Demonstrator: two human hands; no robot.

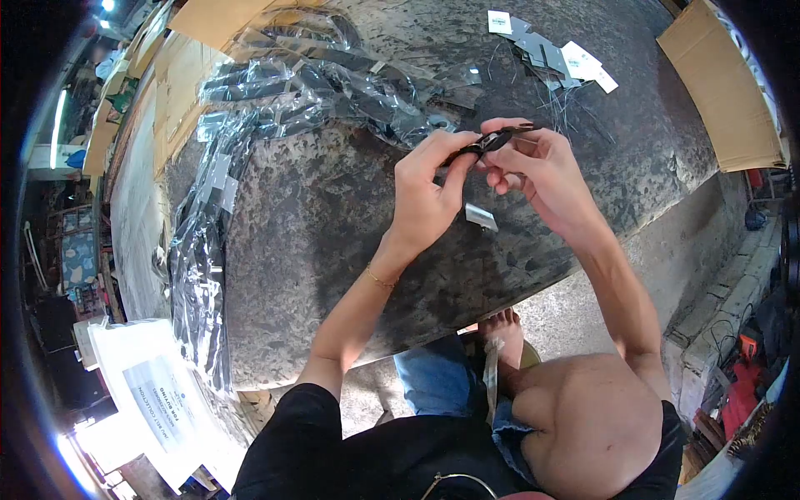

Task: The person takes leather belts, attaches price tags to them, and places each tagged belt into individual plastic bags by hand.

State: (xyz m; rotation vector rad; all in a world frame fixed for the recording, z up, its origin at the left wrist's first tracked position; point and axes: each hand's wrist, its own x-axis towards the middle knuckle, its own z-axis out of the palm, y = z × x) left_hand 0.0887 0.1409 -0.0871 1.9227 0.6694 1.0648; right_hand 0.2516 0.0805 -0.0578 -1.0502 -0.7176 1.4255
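Above the table, my left hand point(427, 185) pinches a small black belt end point(493, 142) between thumb and fingers. From the other side my right hand point(542, 171) has its fingertips closed on the same dark piece, and its remaining fingers are curled. The fingers cover much of this piece. Just below the hands is a grey hang tag point(481, 217). Belts in clear plastic sleeves point(317, 83) lie behind and left of my left hand. Beyond my right hand sits a bunch of grey and white hang tags point(546, 57) with thin strings.
The mottled dark table point(333, 250) spreads beneath my hands. Cardboard boxes stand at the right point(721, 92) and upper left. More sleeved belts point(200, 275) run down the left edge, near a printed white sheet point(158, 400). My raised knee point(592, 425) is close to the front edge.
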